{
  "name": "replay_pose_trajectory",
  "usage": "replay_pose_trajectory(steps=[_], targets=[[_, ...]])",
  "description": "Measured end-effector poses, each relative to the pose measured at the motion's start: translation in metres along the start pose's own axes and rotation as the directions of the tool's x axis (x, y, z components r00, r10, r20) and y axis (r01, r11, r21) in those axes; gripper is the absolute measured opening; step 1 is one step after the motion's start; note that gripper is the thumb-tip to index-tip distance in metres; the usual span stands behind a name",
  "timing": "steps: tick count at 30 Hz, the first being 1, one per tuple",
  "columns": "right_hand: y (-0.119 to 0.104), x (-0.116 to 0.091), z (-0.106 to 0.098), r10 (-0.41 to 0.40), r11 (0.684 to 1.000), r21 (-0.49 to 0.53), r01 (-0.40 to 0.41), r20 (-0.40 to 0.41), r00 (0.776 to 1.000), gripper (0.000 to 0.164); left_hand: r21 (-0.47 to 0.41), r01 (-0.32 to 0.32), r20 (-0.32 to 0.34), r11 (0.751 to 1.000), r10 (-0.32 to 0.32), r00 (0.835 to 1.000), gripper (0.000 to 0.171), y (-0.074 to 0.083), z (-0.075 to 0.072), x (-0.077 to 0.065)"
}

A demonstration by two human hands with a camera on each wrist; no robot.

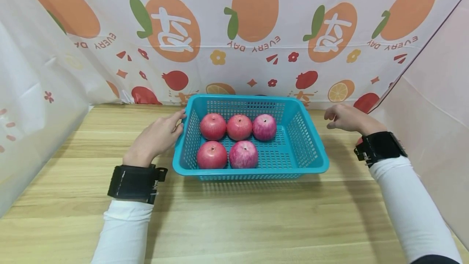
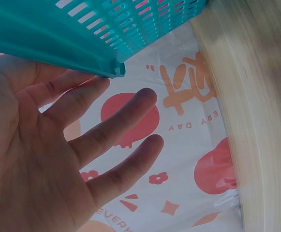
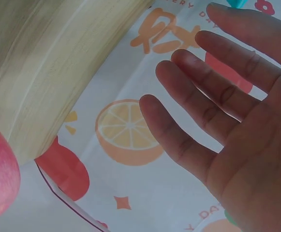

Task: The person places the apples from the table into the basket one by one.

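Observation:
A turquoise plastic basket (image 1: 250, 171) with slotted walls stands on the wooden table. Inside are several red apples (image 1: 239, 127), three in the far row and two in the near row; the basket's right end shows its bare floor. My left hand (image 1: 155, 137) is at the basket's left rim, its fingers spread; in the left wrist view some fingers touch under the rim (image 2: 58, 65). Right of the basket, apart from it, my right hand (image 1: 346, 118) hovers with relaxed fingers and holds nothing. Another apple (image 3: 0, 171) lies near the right wrist, mostly hidden in the head view.
A white sheet (image 1: 209, 31) printed with fruit hangs behind the table. Pale walls (image 1: 432, 93) stand at the left and right sides. Bare wood (image 1: 256, 223) of the tabletop extends in front of the basket. Both wrists wear black straps (image 1: 133, 182).

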State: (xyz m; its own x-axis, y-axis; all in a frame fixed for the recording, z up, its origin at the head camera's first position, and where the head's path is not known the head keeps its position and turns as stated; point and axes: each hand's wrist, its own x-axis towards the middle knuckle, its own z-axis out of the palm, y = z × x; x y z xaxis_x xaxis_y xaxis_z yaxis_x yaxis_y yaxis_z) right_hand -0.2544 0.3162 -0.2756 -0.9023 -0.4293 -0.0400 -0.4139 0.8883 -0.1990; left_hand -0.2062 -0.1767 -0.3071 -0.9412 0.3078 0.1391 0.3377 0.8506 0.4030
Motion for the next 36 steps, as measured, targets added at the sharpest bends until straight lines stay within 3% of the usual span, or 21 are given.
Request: replay_pose_trajectory(steps=[16, 36], targets=[[0.020, -0.010, 0.001, 0.013, 1.000, -0.028, -0.013, 0.015, 1.000, 0.020, 0.011, 0.004, 0.002, 1.000, -0.004, 1.000, 0.053, 0.001, 0.000, 0.000], [0.048, -0.032, 0.003, 0.167, 0.986, -0.024, -0.166, 0.050, 0.985, 0.031, 0.014, -0.011, -0.007, 1.000, 0.011, 1.000, 0.052, -0.001, 0.001, -0.001]])
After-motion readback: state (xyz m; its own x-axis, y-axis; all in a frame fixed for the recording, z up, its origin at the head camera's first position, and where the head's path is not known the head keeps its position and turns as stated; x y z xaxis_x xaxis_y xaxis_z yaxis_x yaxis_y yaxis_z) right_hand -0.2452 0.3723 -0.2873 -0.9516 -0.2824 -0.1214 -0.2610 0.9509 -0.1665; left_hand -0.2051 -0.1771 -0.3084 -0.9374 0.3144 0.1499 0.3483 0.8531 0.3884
